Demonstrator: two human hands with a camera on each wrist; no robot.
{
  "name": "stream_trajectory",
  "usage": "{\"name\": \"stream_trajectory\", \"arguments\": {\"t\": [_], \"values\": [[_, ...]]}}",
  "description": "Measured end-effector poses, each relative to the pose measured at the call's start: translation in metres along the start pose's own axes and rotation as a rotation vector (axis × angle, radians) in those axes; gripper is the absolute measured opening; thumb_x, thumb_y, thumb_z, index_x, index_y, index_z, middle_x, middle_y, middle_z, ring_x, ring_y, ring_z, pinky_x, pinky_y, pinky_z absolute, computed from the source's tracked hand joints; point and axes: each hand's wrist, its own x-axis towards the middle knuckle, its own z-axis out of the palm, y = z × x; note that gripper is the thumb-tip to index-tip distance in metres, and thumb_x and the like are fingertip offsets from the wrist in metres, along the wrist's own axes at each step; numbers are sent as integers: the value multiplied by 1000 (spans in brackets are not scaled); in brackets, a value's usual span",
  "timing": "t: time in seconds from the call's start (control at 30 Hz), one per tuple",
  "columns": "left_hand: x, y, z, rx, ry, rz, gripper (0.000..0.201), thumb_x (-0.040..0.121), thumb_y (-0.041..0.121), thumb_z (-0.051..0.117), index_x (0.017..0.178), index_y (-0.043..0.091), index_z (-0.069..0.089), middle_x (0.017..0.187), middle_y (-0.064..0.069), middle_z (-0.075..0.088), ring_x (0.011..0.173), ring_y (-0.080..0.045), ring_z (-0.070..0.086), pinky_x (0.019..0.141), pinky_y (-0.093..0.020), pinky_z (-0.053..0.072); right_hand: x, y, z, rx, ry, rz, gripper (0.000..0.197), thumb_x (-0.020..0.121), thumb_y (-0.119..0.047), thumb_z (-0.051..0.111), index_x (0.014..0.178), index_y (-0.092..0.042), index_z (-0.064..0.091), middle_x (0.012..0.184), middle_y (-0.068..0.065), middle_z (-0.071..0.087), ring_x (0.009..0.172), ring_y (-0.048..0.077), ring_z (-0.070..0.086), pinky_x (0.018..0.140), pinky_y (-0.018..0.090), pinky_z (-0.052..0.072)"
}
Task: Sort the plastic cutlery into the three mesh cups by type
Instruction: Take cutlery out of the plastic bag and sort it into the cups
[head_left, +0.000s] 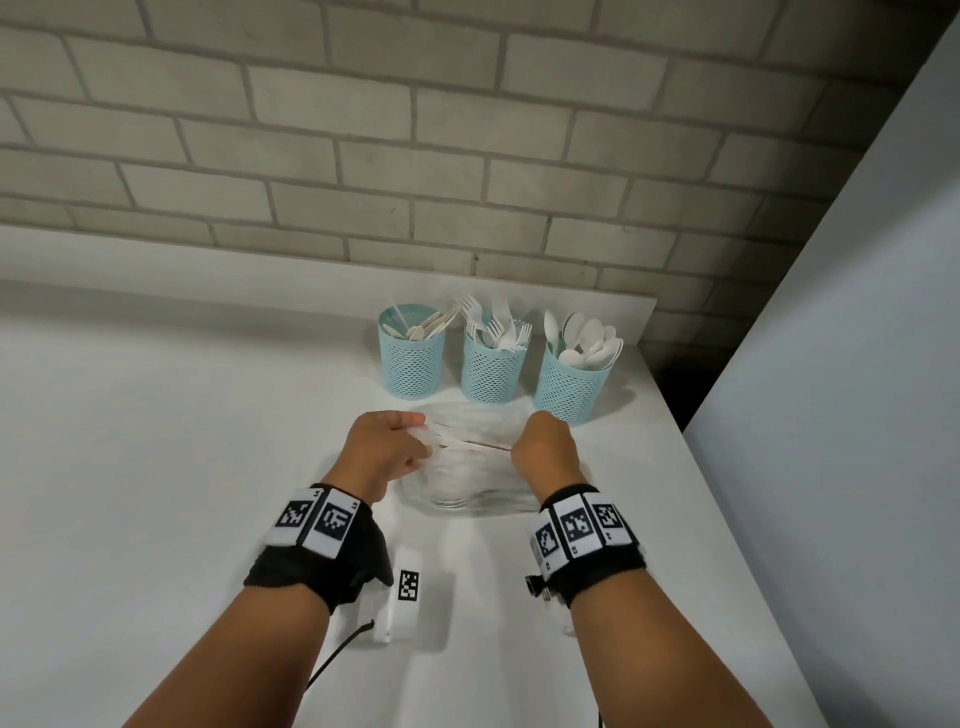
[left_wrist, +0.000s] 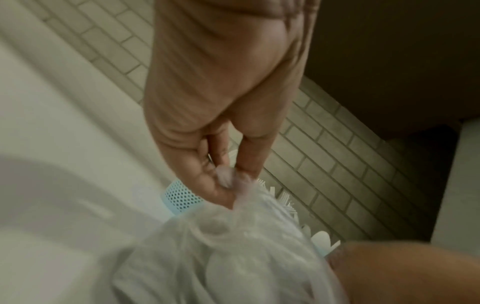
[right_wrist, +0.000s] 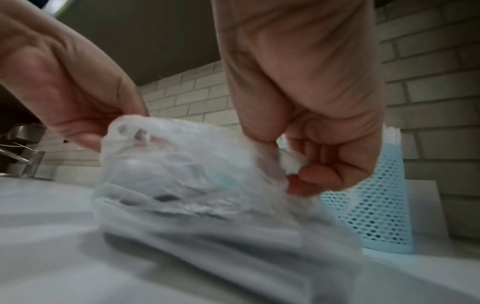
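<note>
Fingers (left_wrist: 221, 181) of the left hand (head_left: 387, 449) were curled round a bunched edge of a clear plastic bag (head_left: 470, 467), and those of the right hand (head_left: 545, 449) were closed in a fist on the opposite edge, so both hands gripped the film and neither hung loose; I judged the 2 grips were set apart to pull the bag's mouth wide or stretch it flat. With the bag as landmark, the white counter (head_left: 182, 441) lay under it and spread away on every side, bearing the bag's lower folds while the hands held its top edge raised. Behind the bag, toward the brick wall (head_left: 467, 156), the 3 blue mesh cups stood upright in a row within easy reach: the left cup (head_left: 411, 364) with what looked like knives, the middle cup (head_left: 493, 371) with forks, the right cup (head_left: 569, 389) with spoons, this last nearest the bag and just beside the right hand. Each cup seemed to hold 1 type only, so the sorting looked largely done. A few pale slender pieces (head_left: 457, 441) showed through the film between the hands; blur made their type impossible to tell.
</note>
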Motion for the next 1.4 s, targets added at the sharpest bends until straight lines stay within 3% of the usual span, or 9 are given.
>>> {"name": "stream_trajectory", "arguments": {"t": [0.13,0.23,0.33,0.57,0.73,0.83,0.97,1.13,1.4], "values": [[3,2,-4,-197,24,-97,53,79,-25,45,123,3,56,102,-12,57,89,-23,58,77,-30,50,11,15,-10,384,-13,63,16,89,-11,57,74,-7,61,92,18,64,87,31,61,76,30,48],[6,3,-8,-414,8,-236,53,85,-22,28,124,4,54,93,-10,57,80,-16,54,87,-26,45,16,26,-20,1007,-168,304,11,87,7,57,92,-3,57,91,16,62,74,23,61,61,31,58],[11,2,-12,-680,0,-373,60,87,-18,12,131,2,48,126,-9,55,115,-22,51,108,-30,36,20,34,-21,1276,-304,464,9,92,8,47,96,1,52,87,13,59,77,22,58,51,25,57],[10,-3,-17,-911,-51,-388,46,82,-5,30,123,2,52,98,-15,59,86,-25,56,73,-28,43,30,43,-13,1502,-318,762,27,91,9,27,79,2,50,78,9,54,39,9,34,36,17,36],[9,2,-15,-357,-110,-186,11,90,11,54,96,15,62,96,-4,59,77,-17,53,66,-27,43,21,31,-15,888,-81,328,23,87,2,43,102,3,60,114,27,60,105,39,58,90,43,49],[8,2,-8,240,-29,92,14,87,8,59,94,19,65,105,1,58,87,-12,51,71,-23,40,7,9,-32,501,151,-62,25,87,2,46,94,-9,68,105,8,67,96,23,59,78,24,42],[9,-1,1,686,-8,193,32,83,2,59,114,12,63,128,-7,54,101,-16,54,83,-19,42,-9,-17,-25,185,-240,-348,28,89,-2,46,90,-12,73,94,3,68,83,18,61,70,23,48],[1,-5,-1,638,18,275,51,83,-5,53,131,9,45,139,-4,45,129,-20,42,96,-21,35,-13,-24,-1,-263,-366,-511,15,89,-11,52,73,-14,54,88,5,53,89,25,52,70,27,39],[-1,-5,1,571,-39,285,54,81,-7,53,131,10,44,139,-3,45,126,-16,42,89,-19,34,-15,-23,9,-475,-502,-490,53,86,-29,58,133,-12,40,136,10,37,129,27,33,104,45,38]]}}
